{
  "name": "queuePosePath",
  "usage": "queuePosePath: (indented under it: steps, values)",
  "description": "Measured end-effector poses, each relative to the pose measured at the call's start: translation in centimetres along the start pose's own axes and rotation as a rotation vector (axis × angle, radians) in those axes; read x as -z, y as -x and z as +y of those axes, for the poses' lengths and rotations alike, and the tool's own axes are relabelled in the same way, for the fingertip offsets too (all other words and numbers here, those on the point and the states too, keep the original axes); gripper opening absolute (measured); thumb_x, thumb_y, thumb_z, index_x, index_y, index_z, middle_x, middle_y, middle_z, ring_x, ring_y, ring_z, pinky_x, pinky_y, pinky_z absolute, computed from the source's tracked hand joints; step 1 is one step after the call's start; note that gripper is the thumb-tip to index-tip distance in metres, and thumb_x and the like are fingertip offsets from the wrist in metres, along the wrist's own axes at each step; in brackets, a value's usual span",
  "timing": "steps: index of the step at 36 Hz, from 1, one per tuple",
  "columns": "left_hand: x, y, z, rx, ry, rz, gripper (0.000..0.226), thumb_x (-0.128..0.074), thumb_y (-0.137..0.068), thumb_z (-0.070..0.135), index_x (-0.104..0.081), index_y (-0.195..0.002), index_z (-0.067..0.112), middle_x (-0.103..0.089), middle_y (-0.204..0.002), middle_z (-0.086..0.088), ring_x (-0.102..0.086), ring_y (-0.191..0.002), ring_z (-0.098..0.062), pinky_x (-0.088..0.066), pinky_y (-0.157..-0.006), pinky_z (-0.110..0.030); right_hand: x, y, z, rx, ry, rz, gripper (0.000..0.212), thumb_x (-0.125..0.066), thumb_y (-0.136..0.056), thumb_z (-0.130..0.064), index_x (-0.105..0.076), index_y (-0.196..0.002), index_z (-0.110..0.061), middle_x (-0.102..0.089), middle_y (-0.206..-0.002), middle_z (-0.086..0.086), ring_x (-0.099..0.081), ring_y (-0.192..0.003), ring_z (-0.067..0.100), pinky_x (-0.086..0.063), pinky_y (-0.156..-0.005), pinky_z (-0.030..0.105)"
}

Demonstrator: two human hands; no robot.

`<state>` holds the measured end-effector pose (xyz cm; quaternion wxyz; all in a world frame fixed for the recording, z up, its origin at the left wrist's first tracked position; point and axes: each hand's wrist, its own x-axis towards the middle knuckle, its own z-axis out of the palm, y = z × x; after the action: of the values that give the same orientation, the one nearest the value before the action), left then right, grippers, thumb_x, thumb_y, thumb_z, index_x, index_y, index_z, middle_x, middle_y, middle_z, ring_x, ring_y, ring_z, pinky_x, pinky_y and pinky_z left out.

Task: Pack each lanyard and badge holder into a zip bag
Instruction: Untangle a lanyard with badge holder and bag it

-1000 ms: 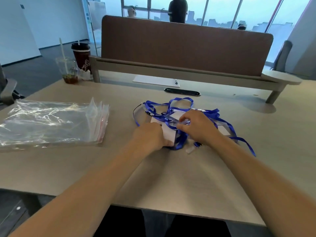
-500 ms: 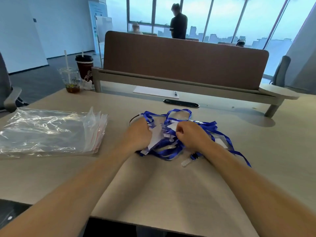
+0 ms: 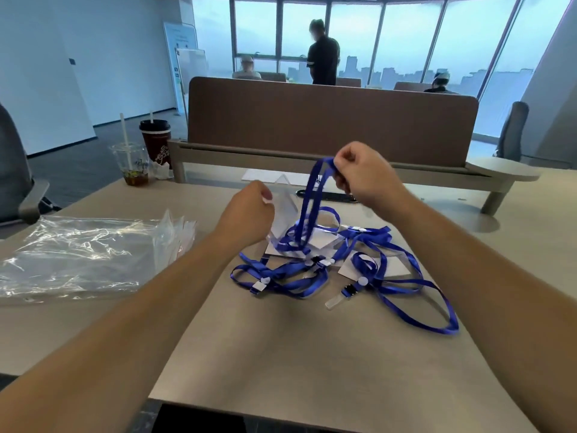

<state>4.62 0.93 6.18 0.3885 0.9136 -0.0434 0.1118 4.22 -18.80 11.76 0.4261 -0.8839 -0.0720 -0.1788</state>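
Fingers (image 3: 345, 157) of the right hand (image 3: 365, 176) pinch one blue ribbon lanyard (image 3: 324, 160) held high, while the left hand (image 3: 246, 214) grips its clear plastic badge holder (image 3: 285, 206), seemingly to tease that set out of the tangled pile (image 3: 312, 267) on the tabletop (image 3: 312, 354) beside the stacked clear zip bags (image 3: 87, 254).

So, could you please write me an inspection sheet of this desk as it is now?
Surface: beige desk, heap lies mid-desk.
Job's things: tangled blue lanyards with badge holders; zip bags stacked at left.
Clutter: clear cup and dark cup far left; white paper by the brown divider.
Grippers: left hand holds a clear badge holder; right hand pinches a lifted lanyard above the heap.
Cables: nothing seen.
Surroundings: office chairs, people near windows.
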Motion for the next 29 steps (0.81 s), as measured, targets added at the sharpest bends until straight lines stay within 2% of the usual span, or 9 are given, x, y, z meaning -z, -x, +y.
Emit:
queuePosePath:
  steps: [2,5,9,11,13,15,19,23,29]
  values:
    - [0.1,-0.2,0.6,-0.006,0.047,-0.001,0.042,-0.047,-0.099,0.009,-0.041,-0.137,0.025,-0.064,-0.103,-0.005,-0.068,-0.075,-0.021,-0.052,-0.053,-0.024,0.9,-0.3,-1.1,0.003,-0.108,-0.003,0.014,-0.046,-0.104,-0.019,-0.057,-0.1,-0.013,-0.064,-0.083,0.007,-0.056,-0.069,0.015,-0.049,-0.062,0.024]
    - [0.3,-0.2,1.1,-0.09,0.072,-0.004,0.067,-0.047,-0.099,0.003,-0.022,-0.152,0.035,-0.062,-0.102,-0.001,-0.069,-0.08,-0.021,-0.059,-0.06,-0.027,1.7,-0.6,-2.1,0.012,-0.257,-0.018,0.017,-0.047,-0.104,-0.017,-0.062,-0.098,-0.012,-0.065,-0.078,0.007,-0.057,-0.068,0.017,-0.05,-0.063,0.027]
    - [0.1,-0.2,1.1,-0.17,0.002,0.033,0.048,-0.043,-0.101,0.004,-0.048,-0.143,0.028,-0.056,-0.137,-0.002,-0.062,-0.107,-0.021,-0.055,-0.081,-0.025,1.7,-0.4,-2.4,0.016,-0.304,-0.06,0.019,-0.05,-0.103,-0.015,-0.067,-0.097,-0.009,-0.064,-0.073,0.006,-0.056,-0.065,0.017,-0.049,-0.059,0.024]
    - [0.0,0.1,1.5,-0.169,0.013,0.029,0.042,-0.04,-0.102,0.008,-0.053,-0.138,0.024,-0.054,-0.139,-0.001,-0.061,-0.108,-0.019,-0.054,-0.086,-0.026,1.6,0.1,-2.3,0.015,-0.265,-0.112,0.018,-0.052,-0.102,-0.014,-0.068,-0.097,-0.008,-0.064,-0.073,0.006,-0.056,-0.063,0.014,-0.05,-0.059,0.023]
    - [0.1,0.6,2.3,-0.203,0.008,0.013,0.035,-0.041,-0.104,0.016,-0.056,-0.134,0.022,-0.059,-0.128,0.001,-0.059,-0.099,-0.015,-0.05,-0.079,-0.023,1.4,0.5,-2.1,0.016,-0.196,-0.174,0.017,-0.055,-0.1,-0.015,-0.069,-0.097,-0.008,-0.066,-0.073,0.005,-0.058,-0.061,0.012,-0.052,-0.06,0.022]
    - [0.3,0.9,3.0,-0.237,0.0,-0.005,0.028,-0.044,-0.103,0.026,-0.063,-0.124,0.02,-0.065,-0.115,0.001,-0.06,-0.094,-0.016,-0.047,-0.074,-0.027,1.2,0.8,-1.9,0.017,-0.088,-0.223,0.016,-0.056,-0.1,-0.017,-0.071,-0.096,-0.011,-0.068,-0.072,0.004,-0.059,-0.06,0.011,-0.053,-0.061,0.022]
    - [0.5,1.1,3.3,-0.253,-0.09,0.004,0.039,-0.05,-0.098,0.047,-0.062,-0.128,0.024,-0.064,-0.122,0.005,-0.057,-0.1,-0.013,-0.047,-0.085,-0.031,0.9,1.1,-1.6,0.037,0.144,-0.321,0.016,-0.056,-0.1,-0.021,-0.072,-0.096,-0.018,-0.07,-0.074,0.001,-0.058,-0.063,0.011,-0.05,-0.06,0.021]
    - [1.1,1.1,3.3,-0.278,-0.125,-0.005,0.035,-0.042,-0.102,0.042,-0.064,-0.123,0.024,-0.066,-0.119,0.002,-0.056,-0.093,-0.011,-0.049,-0.086,-0.031,0.9,1.5,-1.3,0.051,0.302,-0.407,0.015,-0.056,-0.101,-0.022,-0.07,-0.096,-0.022,-0.068,-0.072,-0.004,-0.055,-0.062,0.009,-0.044,-0.062,0.022]
    - [1.4,1.7,3.7,-0.3,-0.252,-0.173,0.067,-0.061,-0.084,0.061,-0.051,-0.139,0.024,-0.054,-0.14,0.003,-0.052,-0.12,-0.017,-0.042,-0.096,-0.032,0.8,2.2,-1.5,0.095,0.335,-0.479,0.015,-0.058,-0.099,-0.024,-0.072,-0.096,-0.021,-0.067,-0.07,-0.007,-0.055,-0.059,0.005,-0.043,-0.061,0.019]
